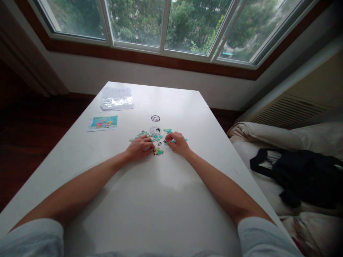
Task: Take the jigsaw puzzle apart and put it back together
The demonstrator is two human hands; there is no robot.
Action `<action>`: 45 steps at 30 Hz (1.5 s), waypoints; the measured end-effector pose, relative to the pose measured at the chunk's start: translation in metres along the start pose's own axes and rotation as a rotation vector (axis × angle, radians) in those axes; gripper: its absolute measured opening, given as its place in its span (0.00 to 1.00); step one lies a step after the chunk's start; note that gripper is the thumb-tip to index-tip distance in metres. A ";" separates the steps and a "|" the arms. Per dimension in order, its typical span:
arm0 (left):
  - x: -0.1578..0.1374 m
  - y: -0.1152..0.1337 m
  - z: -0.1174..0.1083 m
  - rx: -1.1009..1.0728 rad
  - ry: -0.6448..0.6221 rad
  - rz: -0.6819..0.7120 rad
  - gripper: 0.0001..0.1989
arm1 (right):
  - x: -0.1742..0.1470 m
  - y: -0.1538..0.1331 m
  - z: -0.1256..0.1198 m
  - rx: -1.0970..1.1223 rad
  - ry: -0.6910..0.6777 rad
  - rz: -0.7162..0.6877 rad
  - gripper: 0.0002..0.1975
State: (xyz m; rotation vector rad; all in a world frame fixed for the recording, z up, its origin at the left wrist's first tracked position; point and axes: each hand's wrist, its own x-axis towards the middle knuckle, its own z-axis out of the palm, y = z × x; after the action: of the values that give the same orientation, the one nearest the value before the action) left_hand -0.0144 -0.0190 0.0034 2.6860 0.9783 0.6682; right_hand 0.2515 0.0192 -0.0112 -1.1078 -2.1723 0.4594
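Observation:
Small teal and yellow jigsaw pieces (156, 137) lie in a loose spread on the white table, between and around my hands. My left hand (140, 147) rests at the left of the spread with its fingers curled down. Its fingertips are beside a small yellow and teal cluster of pieces (158, 151), and whatever they hold is hidden. On the right, my right hand (177, 143) has its thumb and forefinger brought together at a jigsaw piece (165, 142). More pieces lie partly covered behind that hand.
Two round items, a grey disc (155, 130) and a black-and-white one (155, 118), lie beyond the pieces. A cartoon picture card (104, 123) and a clear plastic packet (117, 98) are on the left of the white table (160, 200). Dark cloth (302, 175) lies on the seat at right.

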 end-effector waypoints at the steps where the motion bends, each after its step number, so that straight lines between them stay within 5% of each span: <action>1: 0.000 0.000 0.000 0.003 0.002 -0.004 0.10 | -0.001 -0.001 0.000 0.009 -0.028 -0.029 0.04; 5: 0.000 -0.001 -0.001 0.007 -0.002 -0.009 0.09 | -0.003 -0.001 0.000 -0.011 -0.117 -0.096 0.05; 12: 0.000 0.001 -0.001 -0.034 -0.021 0.021 0.09 | -0.003 0.000 -0.002 -0.105 -0.027 -0.019 0.07; 29: 0.000 -0.002 0.001 0.018 0.003 -0.010 0.09 | -0.005 -0.012 0.004 -0.287 -0.139 -0.148 0.09; 45: 0.001 -0.002 0.000 0.028 0.010 -0.018 0.09 | -0.004 -0.030 0.003 -0.390 -0.190 -0.037 0.05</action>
State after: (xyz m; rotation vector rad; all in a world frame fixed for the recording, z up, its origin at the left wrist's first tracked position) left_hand -0.0147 -0.0167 0.0028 2.6976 1.0206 0.6693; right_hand 0.2333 -0.0019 0.0020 -1.2675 -2.5169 0.1276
